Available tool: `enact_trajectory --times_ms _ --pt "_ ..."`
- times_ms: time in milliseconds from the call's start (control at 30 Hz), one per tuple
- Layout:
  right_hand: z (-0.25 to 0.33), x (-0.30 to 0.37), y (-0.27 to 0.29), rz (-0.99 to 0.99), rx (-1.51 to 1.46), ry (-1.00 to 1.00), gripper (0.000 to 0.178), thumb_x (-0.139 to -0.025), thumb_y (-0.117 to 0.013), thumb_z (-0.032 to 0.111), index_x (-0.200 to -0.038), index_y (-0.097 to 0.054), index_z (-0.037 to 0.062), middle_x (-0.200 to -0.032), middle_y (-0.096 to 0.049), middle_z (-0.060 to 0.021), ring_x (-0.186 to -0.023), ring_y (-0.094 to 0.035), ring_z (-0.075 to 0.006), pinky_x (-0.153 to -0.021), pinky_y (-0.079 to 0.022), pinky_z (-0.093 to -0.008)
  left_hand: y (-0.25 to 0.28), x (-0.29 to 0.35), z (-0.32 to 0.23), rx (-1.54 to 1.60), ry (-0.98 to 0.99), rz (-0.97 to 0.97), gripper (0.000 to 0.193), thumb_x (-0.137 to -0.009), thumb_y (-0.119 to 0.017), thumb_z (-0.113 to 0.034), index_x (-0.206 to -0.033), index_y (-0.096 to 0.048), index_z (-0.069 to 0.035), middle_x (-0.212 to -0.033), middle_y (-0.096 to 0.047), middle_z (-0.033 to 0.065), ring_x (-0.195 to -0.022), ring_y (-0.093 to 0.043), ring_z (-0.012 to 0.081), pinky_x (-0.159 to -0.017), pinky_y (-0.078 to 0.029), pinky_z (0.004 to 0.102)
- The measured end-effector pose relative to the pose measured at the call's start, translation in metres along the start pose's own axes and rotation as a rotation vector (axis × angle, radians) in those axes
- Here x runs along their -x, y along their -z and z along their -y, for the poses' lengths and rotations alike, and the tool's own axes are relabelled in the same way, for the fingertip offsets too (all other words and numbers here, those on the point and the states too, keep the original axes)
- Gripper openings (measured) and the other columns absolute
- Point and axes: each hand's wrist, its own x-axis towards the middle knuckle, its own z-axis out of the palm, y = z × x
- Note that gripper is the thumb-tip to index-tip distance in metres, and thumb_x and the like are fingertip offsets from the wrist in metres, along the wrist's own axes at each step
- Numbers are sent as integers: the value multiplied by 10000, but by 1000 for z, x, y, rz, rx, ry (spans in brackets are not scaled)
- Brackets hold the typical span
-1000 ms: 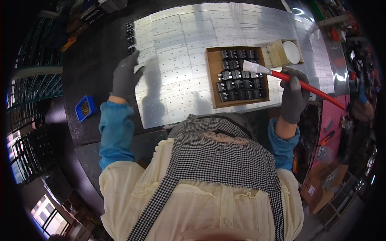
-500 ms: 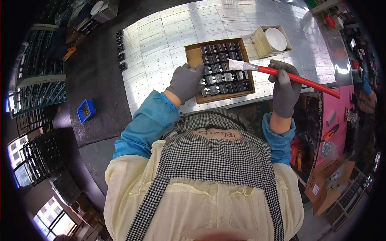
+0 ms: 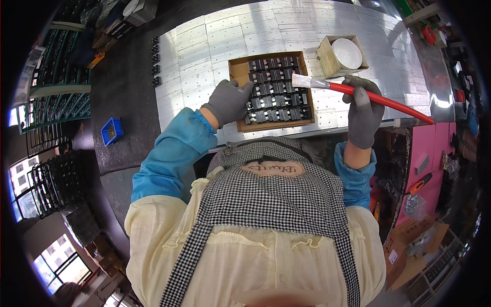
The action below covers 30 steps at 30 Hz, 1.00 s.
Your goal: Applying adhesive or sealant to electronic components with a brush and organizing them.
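A shallow cardboard tray (image 3: 239,67) lies on the metal-plated table, holding several rows of small black block-shaped parts (image 3: 273,89). My left hand (image 3: 227,102), in a grey glove, is closed over the tray's left side, its fingertips beside the ends of the rows. Some of its fingers are hidden from above. To the right of the tray, my gloved right hand (image 3: 364,115) grips a paintbrush (image 3: 394,104) by its red handle. The pale bristles point left and hang over the right part of the rows.
Behind the brush stands an open box (image 3: 327,60) with a round white tub (image 3: 347,54) in it. More black parts (image 3: 156,69) line the table's left edge. Farther left sits a blue bin (image 3: 112,131) on a dark surface. A pink surface (image 3: 420,153) lies at right.
The tray and my left hand have shifted a little to the left. My right hand holds the brush almost still, so its bristles now lie nearer the tray's right side.
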Motion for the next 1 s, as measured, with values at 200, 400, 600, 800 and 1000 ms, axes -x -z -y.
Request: enact_trajectory --times_ms 200,400,600,800,1000 --pt "-1 -10 2 25 -19 -31 230 -856 -618 120 -1013 -633 -49 -914 -661 -126 -724 -600 -153 -677 -505 -276 4 -3 -7 -49 25 48 713 -682 -727 -192 -1312 -446 -11 -818 -672 98 -869 -616 282 -800 -474 409" --pt "-1 -20 12 35 5 -5 216 -859 -619 112 -1005 -636 -47 -906 -658 -119 -728 -600 -150 -683 -509 -280 24 15 1 69 41 -66 669 -692 -740 -145 -1297 -482 -26 -853 -681 91 -862 -614 279 -784 -484 404" --pt "7 -72 63 -38 370 216 196 -871 -652 114 -1016 -639 -18 -878 -651 -86 -771 -605 -146 -697 -501 -281 44 43 20 766 224 -284 558 -806 -679 -134 -1338 -522 -71 -931 -704 61 -825 -613 203 -817 -496 336" --pt "-12 -116 82 277 988 611 128 -796 -702 106 -921 -685 82 -890 -674 -83 -880 -630 -265 -824 -466 -393 10 44 15 2085 382 -351 488 -905 -595 -242 -1323 -516 -1 -1159 -621 78 -921 -553 147 -828 -470 293" --pt "-37 -124 79 452 1403 770 208 -829 -678 196 -1027 -669 136 -951 -675 -39 -1003 -604 -242 -916 -410 -412 -17 37 1 2645 105 -429 479 -937 -573 -222 -1324 -443 29 -1192 -547 142 -999 -548 197 -903 -497 315"
